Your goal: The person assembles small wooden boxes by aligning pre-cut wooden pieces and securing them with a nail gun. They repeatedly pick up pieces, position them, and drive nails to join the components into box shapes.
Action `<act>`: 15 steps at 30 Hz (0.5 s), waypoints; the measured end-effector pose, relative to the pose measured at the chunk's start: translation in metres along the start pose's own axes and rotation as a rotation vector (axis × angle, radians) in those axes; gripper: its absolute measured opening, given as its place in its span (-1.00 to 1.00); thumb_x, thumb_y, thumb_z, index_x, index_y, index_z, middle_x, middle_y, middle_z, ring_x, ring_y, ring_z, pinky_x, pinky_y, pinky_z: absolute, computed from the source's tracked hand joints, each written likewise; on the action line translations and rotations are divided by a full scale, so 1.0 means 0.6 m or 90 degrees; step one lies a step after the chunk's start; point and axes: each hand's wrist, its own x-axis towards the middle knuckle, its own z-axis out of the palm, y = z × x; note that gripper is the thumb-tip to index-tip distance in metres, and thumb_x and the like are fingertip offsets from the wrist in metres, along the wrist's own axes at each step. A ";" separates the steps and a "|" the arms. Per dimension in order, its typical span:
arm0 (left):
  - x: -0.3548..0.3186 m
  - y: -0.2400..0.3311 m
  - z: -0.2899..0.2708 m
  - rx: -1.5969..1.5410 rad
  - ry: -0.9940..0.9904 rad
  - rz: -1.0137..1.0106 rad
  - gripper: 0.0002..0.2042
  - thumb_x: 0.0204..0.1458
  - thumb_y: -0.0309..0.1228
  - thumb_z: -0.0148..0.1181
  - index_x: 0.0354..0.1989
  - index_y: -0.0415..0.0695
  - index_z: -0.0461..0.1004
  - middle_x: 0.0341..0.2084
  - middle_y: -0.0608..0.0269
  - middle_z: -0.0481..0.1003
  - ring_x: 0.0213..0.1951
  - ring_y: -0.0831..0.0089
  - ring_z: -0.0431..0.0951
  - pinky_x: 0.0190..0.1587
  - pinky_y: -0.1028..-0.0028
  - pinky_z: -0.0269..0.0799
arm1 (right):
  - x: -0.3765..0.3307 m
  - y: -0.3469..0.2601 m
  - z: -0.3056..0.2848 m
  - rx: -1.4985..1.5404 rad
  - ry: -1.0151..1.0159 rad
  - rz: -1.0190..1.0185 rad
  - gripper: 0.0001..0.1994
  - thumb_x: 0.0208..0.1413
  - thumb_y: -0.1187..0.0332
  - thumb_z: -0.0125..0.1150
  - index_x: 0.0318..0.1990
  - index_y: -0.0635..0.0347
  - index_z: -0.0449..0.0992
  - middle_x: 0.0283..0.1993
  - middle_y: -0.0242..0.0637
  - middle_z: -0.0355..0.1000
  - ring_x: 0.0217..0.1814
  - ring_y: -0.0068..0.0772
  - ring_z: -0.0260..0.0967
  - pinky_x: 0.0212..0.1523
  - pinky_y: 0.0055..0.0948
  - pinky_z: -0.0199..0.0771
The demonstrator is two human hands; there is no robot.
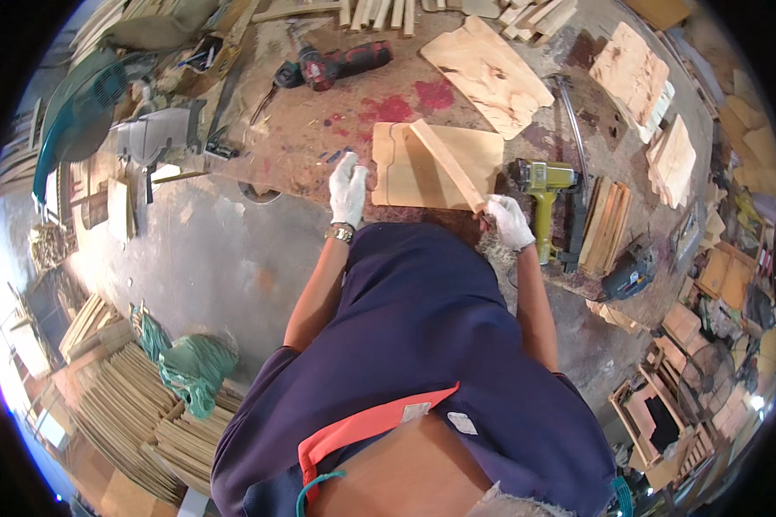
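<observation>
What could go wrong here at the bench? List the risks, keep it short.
1. The wood strip lies slanted on the cut board, gripped only at its near end by the right hand; it may swing off line.
2. The board's near edge sits close to the workbench edge under the left hand; a push could tip it off.
3. The yellow nail gun lies right beside the right hand; a bump is possible.

pale, matt, smooth-cut flat wooden board (422, 168) and bare wooden strip (447, 162); white knitted cloth gloves on the left hand (348, 191) and right hand (510, 221); rough, red-stained wooden workbench (319, 138).
</observation>
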 end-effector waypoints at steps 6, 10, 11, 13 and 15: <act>-0.034 -0.007 -0.001 0.165 -0.103 0.066 -0.62 0.17 -0.50 0.11 0.17 -0.33 0.44 -0.34 0.22 0.57 -0.40 0.55 0.52 -0.26 0.47 0.49 | -0.003 0.043 -0.019 0.037 0.038 0.098 -0.65 0.32 0.08 -0.02 -0.18 0.18 0.53 -0.41 -0.30 0.50 -0.48 -0.50 0.43 -0.52 -0.47 0.40; -0.049 0.015 0.017 0.134 -0.126 0.150 -0.72 0.17 -0.50 0.16 0.05 -0.28 0.48 -0.40 0.22 0.54 -0.39 0.54 0.51 -0.25 0.43 0.48 | -0.003 0.055 0.000 0.237 0.120 0.070 -0.64 0.34 0.09 0.07 0.05 0.18 0.49 -0.31 -0.29 0.53 -0.46 -0.50 0.44 -0.48 -0.47 0.42; -0.052 0.020 0.022 0.112 -0.128 0.161 -0.72 0.16 -0.50 0.17 0.04 -0.28 0.48 -0.41 0.22 0.53 -0.38 0.55 0.51 -0.25 0.44 0.48 | -0.001 0.056 0.007 0.258 0.132 0.046 -0.66 0.33 0.11 0.11 0.05 0.17 0.50 -0.29 -0.28 0.54 -0.46 -0.51 0.44 -0.48 -0.48 0.41; -0.055 0.028 0.030 0.114 -0.130 0.159 -0.69 0.14 -0.49 0.19 0.07 -0.26 0.47 -0.36 0.14 0.58 -0.36 0.42 0.58 -0.24 0.39 0.50 | 0.000 0.057 0.017 0.303 0.180 0.022 -0.68 0.31 0.15 0.18 0.05 0.16 0.50 -0.25 -0.27 0.55 -0.46 -0.52 0.44 -0.48 -0.49 0.41; -0.054 0.032 0.034 0.189 -0.123 0.184 -0.66 0.11 -0.47 0.21 0.09 -0.22 0.47 -0.24 0.10 0.59 -0.26 0.29 0.61 -0.18 0.31 0.50 | -0.004 0.060 0.014 0.261 0.120 0.022 -0.70 0.28 0.15 0.24 -0.01 0.16 0.51 -0.31 -0.28 0.54 -0.47 -0.51 0.43 -0.49 -0.48 0.40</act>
